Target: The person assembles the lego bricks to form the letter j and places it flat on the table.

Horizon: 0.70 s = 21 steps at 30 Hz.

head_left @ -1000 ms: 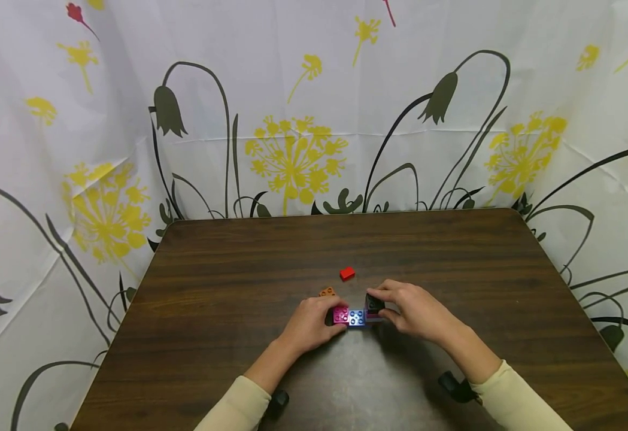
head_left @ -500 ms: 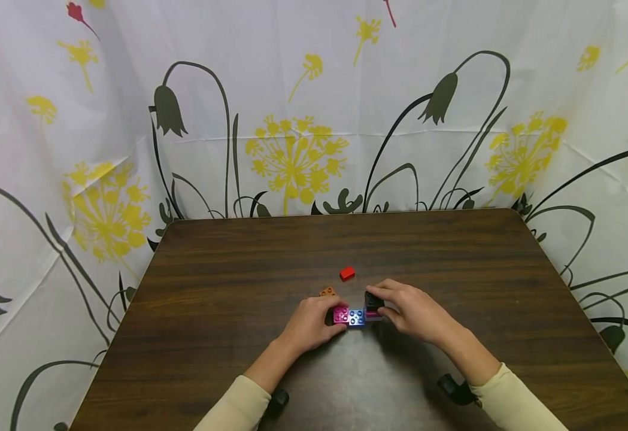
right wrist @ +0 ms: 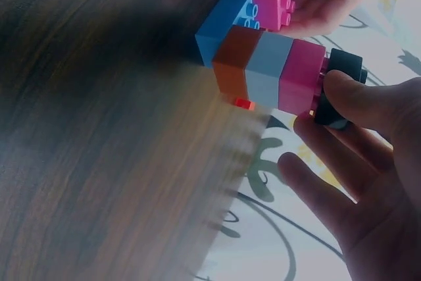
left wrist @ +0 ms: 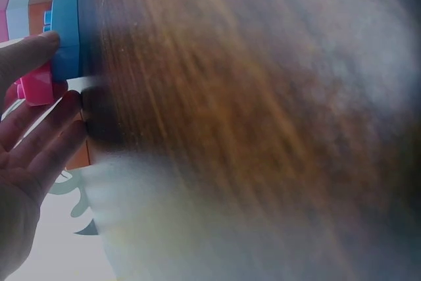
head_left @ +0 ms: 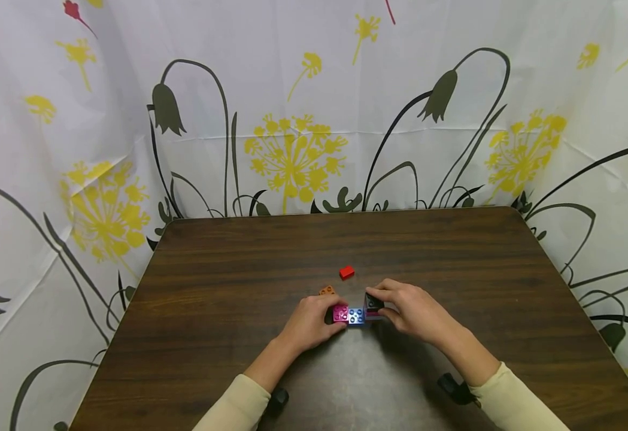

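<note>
On the table, my left hand (head_left: 308, 323) pinches a pink toy brick (head_left: 340, 313) between thumb and fingers. That brick sits on the left end of a long blue brick (head_left: 355, 316); bare studs show beside it. At the blue brick's other end rises a stack, clearest in the right wrist view: an orange brick (right wrist: 233, 62), a pale grey-blue brick (right wrist: 268, 69) and a second pink brick (right wrist: 301, 76). My right hand (head_left: 413, 311) pinches a black brick (right wrist: 343, 70) at the top. It is slightly tilted, with pink studs visible in the gap below it.
A loose red brick (head_left: 346, 273) lies farther back on the brown wooden table (head_left: 238, 257). Just behind my left hand is another orange brick (head_left: 327, 290), partly hidden. A flower-printed curtain (head_left: 314, 90) hangs beyond the table's far edge.
</note>
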Tool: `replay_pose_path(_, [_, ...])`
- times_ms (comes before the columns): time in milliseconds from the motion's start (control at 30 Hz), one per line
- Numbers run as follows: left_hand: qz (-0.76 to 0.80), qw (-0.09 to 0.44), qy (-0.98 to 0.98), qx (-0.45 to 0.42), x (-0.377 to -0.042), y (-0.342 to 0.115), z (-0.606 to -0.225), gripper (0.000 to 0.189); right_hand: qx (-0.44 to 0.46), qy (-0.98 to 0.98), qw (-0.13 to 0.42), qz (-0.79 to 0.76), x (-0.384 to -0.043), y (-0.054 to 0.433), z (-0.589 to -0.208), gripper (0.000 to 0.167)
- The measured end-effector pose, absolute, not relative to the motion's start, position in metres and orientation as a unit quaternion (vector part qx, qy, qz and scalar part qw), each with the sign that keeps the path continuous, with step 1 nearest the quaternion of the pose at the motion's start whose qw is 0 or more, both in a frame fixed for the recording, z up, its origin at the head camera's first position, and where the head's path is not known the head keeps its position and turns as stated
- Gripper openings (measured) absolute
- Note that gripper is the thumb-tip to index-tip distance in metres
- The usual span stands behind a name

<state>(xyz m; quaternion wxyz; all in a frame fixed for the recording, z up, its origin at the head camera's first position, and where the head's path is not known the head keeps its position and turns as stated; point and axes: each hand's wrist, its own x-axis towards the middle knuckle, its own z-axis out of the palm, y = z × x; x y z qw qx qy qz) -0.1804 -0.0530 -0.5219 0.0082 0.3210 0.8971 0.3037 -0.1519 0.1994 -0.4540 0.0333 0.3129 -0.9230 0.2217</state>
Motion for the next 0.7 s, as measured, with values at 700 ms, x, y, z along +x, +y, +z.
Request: replay_pose_path(700, [0.299, 0.015, 0.899, 0.319, -0.1800, -0.0527, -0.5212, 0.034, 0.304, -0.925, 0.038, 0.224, -0.1528, 0.2008, -0.4574, 0.047])
